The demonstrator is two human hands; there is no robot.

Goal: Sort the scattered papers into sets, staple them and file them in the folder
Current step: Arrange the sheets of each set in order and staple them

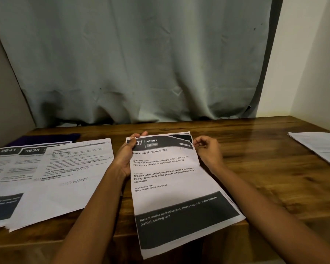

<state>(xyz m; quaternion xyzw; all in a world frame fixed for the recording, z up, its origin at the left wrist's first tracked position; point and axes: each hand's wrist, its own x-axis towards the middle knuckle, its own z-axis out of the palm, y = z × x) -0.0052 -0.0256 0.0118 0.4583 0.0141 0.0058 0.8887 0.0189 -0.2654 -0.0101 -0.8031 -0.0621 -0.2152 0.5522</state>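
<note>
Sorting stage, with nothing stapled or filed as far as shown. Left grip (pixel 125 157) pinches the coffee sheets (pixel 171 180) at their top-left corner, over the desk (pixel 255 159); right grip (pixel 208 149) curls at the opposite corner, hold unconfirmed. Left stack (pixel 55 178), right stack (pixel 320 147), purple folder (pixel 46 139) — all pending.

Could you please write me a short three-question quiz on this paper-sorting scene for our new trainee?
1. True or false: the purple folder lies at the right end of the table.
2. Which hand grips the top left corner of the KITCHEN sheet? A) left hand B) right hand C) neither
3. Fill in: the sheet's title reads "Brew a cup of instant ____".
Key: 1 false, it lies far left; 2 A; 3 coffee.
</note>
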